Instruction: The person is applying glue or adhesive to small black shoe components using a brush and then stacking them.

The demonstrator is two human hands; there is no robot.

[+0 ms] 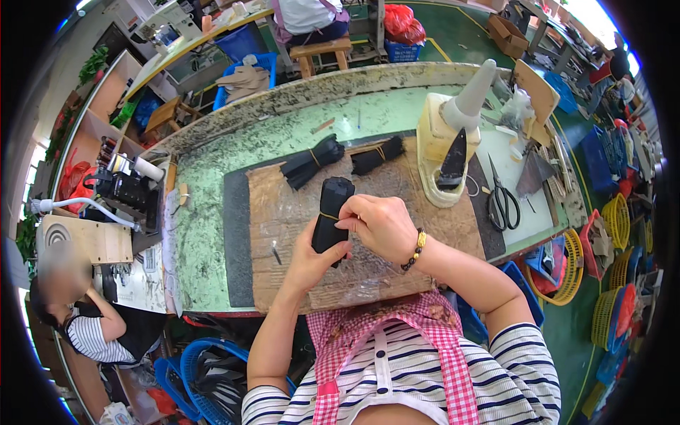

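Observation:
My left hand (308, 261) is wrapped round the lower part of a bundle of black strips (336, 193), which stands nearly upright over the brown board (283, 241). A thin yellowish rubber band (327, 215) circles the bundle near its middle. At the band's right side, the thumb and fingers of my right hand (384, 223) are pinched together against the bundle. Beyond my hands lie two more banded black bundles, one at the left (313, 161) and a smaller one (378, 155) at the right.
A cream glue container (432, 134) with a grey cone and a dark blade-shaped piece stands right of the board. Black-handled scissors (502, 205) lie farther right. At the left is a sewing machine (117, 191), with a seated person (99, 329) nearby. Blue baskets (212, 375) stand below the bench.

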